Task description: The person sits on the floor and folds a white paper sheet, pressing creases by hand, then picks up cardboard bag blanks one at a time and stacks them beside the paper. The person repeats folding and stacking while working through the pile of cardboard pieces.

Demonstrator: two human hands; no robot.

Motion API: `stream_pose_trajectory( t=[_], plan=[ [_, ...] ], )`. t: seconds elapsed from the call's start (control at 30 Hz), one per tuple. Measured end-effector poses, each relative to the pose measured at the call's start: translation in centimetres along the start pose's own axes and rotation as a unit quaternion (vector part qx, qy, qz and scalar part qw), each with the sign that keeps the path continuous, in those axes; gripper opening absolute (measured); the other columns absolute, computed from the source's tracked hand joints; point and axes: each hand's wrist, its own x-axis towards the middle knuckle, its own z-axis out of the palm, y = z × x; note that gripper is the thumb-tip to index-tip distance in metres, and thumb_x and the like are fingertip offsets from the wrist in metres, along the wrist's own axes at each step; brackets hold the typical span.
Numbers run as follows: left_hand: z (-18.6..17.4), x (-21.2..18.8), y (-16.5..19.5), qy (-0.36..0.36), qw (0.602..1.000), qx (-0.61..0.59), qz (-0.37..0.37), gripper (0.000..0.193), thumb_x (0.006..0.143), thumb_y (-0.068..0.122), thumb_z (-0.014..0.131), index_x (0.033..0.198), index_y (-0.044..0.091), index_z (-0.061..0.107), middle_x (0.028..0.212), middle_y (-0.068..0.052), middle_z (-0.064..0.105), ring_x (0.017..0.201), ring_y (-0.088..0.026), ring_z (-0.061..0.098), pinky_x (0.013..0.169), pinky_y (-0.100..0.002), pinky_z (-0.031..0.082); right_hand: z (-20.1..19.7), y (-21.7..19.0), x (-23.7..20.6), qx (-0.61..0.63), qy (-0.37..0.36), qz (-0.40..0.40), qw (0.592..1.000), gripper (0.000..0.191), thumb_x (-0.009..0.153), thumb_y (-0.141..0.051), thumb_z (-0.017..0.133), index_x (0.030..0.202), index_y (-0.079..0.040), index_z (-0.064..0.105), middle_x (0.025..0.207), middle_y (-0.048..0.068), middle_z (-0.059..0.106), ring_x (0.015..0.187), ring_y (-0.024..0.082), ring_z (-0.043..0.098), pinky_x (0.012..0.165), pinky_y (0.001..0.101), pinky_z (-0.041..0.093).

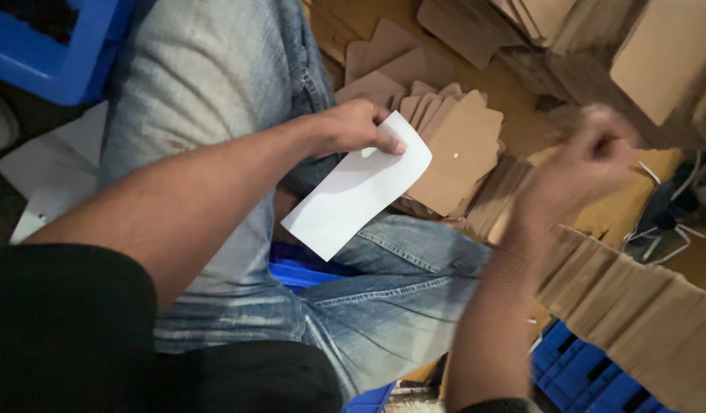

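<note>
Two hands in view: both the wearer's own, seen from the head camera looking down over a lap in blue jeans point(215, 92).
Far-left surroundings: blue crate point(58, 53) at the 10 o'clock corner; pale sheets point(51, 172) on the floor below it.
Left hand point(353, 126): fingers curled, thumb pressed down on the top edge of a white card point(357, 187); a pinch at the card's upper right corner.
White card position: held over the lap, near frame centre, free of any surface.
White card long axis: runs from about 1 o'clock, at the pinch, down to about 7 o'clock, at the free end.
White card detail: small punched hole near the pinched end, close to the thumb.
Fanned brown tags point(456, 149): just at 3 o'clock of the card, partly tucked behind its right edge; one small hole shows on the top tag.
Right hand point(590, 157): blurred, closed loosely into a fist at 3 o'clock of the card, well apart from it; cannot tell whether anything is between the fingers.
Key relation: card lies at 9 o'clock from the right hand, its holed end the nearer end; left hand alone is in contact.
Brown tag rows point(636, 306): long stacked band running toward 5 o'clock under the right forearm.
White strings point(666, 229): loose loops at the right edge, beside a yellow patch.
</note>
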Motion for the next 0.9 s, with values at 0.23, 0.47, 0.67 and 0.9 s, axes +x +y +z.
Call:
stream_pose_trajectory(
  t=[0.23,0.47,0.67,0.9],
  plan=[
    [0.0,-0.2,0.1,-0.001,1.0,-0.014,-0.01,0.045,0.078,0.031,0.082,0.116,0.006,0.076,0.106,-0.008,0.079,0.097,-0.018,0.074,0.088,-0.034,0.056,-3.3,10.2,16.7,-0.247,-0.086,-0.087,0.961,0.014,0.109,-0.013,0.063,0.103,-0.002,0.069,0.091,0.006,0.07,0.078,0.018,0.069,0.068,0.0343,0.058],
    [0.0,0.0,0.3,-0.007,0.999,-0.039,-0.018,0.044,0.078,0.03,0.08,0.115,0.007,0.077,0.104,-0.008,0.08,0.094,-0.018,0.074,0.085,-0.034,0.057,-2.0,10.9,17.3,-0.429,-0.114,-0.23,0.866,0.016,0.108,-0.016,0.061,0.11,-0.003,0.07,0.105,0.009,0.073,0.092,0.026,0.071,0.077,0.0409,0.055],
    [-0.1,-0.2,0.3,0.016,1.0,0.007,-0.005,0.043,0.079,0.03,0.082,0.114,0.005,0.076,0.105,-0.008,0.079,0.096,-0.018,0.074,0.086,-0.033,0.056,-3.4,1.3,12.5,-0.363,-0.307,-0.1,0.874,0.038,0.096,-0.019,0.079,0.118,0.006,0.061,0.111,0.024,0.067,0.101,0.04,0.067,0.088,0.0461,0.053],
    [-0.1,-0.1,0.0,0.016,1.0,-0.022,0.015,0.042,0.078,0.027,0.083,0.112,0.004,0.077,0.106,-0.009,0.079,0.096,-0.018,0.074,0.087,-0.034,0.057,-5.4,-3.2,4.1,-0.263,-0.193,-0.218,0.92,0.056,0.105,0.011,0.045,0.16,0.001,0.042,0.162,0.025,0.048,0.155,0.033,0.044,0.131,0.0416,0.034]
  ],
)
